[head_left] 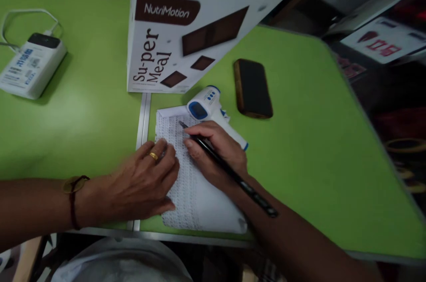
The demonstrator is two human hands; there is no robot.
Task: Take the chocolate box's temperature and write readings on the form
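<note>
Just beyond paper (195, 189), "NutriMotion Su-per Meal" box (186, 20)

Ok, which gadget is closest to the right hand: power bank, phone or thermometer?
The thermometer, white with blue trim, its handle partly hidden behind the right hand. The phone lies farther right; the power bank, far left.

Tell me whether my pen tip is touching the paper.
Cannot tell. The head view, looking down, shows the pen tip over the upper part of the paper, but neither contact nor a gap is plain.
</note>
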